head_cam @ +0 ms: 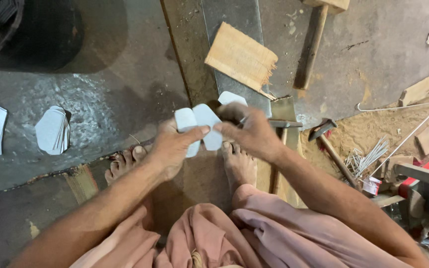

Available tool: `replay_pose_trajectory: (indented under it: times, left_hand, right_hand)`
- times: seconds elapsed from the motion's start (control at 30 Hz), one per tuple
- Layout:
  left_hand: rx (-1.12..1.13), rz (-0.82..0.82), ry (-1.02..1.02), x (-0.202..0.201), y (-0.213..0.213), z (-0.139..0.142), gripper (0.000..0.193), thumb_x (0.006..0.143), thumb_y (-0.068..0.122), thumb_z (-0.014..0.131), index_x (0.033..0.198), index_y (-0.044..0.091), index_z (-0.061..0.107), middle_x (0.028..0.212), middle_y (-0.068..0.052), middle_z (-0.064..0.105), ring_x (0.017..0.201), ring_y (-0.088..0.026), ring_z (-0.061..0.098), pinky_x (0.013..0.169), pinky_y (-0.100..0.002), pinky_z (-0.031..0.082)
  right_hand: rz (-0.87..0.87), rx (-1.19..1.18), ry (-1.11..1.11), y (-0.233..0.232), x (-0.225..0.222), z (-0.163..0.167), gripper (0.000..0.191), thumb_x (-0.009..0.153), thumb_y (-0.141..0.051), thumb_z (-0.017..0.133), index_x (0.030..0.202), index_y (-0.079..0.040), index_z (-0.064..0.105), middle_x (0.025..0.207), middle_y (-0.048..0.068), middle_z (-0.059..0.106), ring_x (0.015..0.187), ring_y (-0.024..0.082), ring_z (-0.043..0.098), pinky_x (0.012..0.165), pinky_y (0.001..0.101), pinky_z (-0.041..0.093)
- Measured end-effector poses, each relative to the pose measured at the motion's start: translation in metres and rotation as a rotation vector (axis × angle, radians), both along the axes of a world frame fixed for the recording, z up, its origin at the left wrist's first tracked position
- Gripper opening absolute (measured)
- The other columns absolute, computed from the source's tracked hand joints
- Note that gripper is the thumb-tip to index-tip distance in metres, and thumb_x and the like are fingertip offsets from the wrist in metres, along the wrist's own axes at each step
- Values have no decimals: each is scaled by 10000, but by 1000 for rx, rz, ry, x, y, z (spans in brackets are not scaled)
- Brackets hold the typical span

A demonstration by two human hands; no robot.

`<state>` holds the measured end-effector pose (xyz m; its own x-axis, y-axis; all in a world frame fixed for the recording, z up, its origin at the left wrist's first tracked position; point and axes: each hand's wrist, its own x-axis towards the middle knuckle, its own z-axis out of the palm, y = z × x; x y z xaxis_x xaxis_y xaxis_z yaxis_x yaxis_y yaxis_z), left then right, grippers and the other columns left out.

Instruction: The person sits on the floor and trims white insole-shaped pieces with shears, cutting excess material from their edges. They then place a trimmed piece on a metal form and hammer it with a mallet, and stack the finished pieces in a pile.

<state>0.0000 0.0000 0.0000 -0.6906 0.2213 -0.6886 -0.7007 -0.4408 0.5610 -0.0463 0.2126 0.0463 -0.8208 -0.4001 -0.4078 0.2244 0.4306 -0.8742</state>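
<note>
**Both hands on the pale metal pieces**

Your left hand [172, 149] pinches a pale cut metal piece [185, 130]; your right hand [251, 131] pinches its neighbour [209, 124], edges touching, above your feet. Two stacks of similar pieces [51, 130] lie at the floor's left edge.

Dim warm light, deep shadow top left (edges slightly stretched), mostly sharp.

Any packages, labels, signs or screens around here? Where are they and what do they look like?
Small package: on the sandy floor at right, beside the bundle of thin metal rods; boxy, white and red, print too small to tell.
No signs or screens show.
</note>
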Motion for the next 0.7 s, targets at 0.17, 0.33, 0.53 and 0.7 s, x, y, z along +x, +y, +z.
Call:
replay_pose_trajectory:
  times: [0.17, 0.33, 0.53, 0.7]
  left_hand:
    - [286, 106, -211, -18, -13, 18, 428, 997, 317, 463, 1271, 26, 617, 1151, -184, 746, 996, -265, 752, 885, -400, 630]
    - [330, 143, -126, -21, -21, 9, 364, 1034, 196, 464, 1328, 1, 556, 1273, -180, 701, 1098, -300, 734, 941, -427, 615]
    - [173, 115, -28, -15, -8, -5, 261, 975, 104, 653, 1213, -3, 643, 1106, -122, 737, 936, -220, 729, 776, -369, 613]
    - [150, 93, 28, -17, 5, -3, 255, 903, 27, 743, 1148, 14, 676, 1030, -79, 742, 892, -167, 720, 760, -336, 615]
  right_hand:
    - [-298, -170, -316, 11, -5, -17, 348, 981, -225, 689, 1228, 20, 684, 969, 63, 727, 841, 137, 664, 740, 314, 569]
    - [-27, 520, 352, 28, -26, -11, 304, 960, -239, 737, 1205, -59, 713, 943, 115, 725, 834, 209, 672, 760, 354, 545]
    - [50, 549, 703, 7, -21, 0, 270, 889, -239, 774, 1067, -51, 699, 928, 110, 706, 843, 212, 640, 723, 351, 548]
    - [-62, 87, -222, -8, -8, -11, 249, 923, -178, 786, 1035, 30, 707, 839, 49, 696, 739, 95, 613, 622, 304, 523]
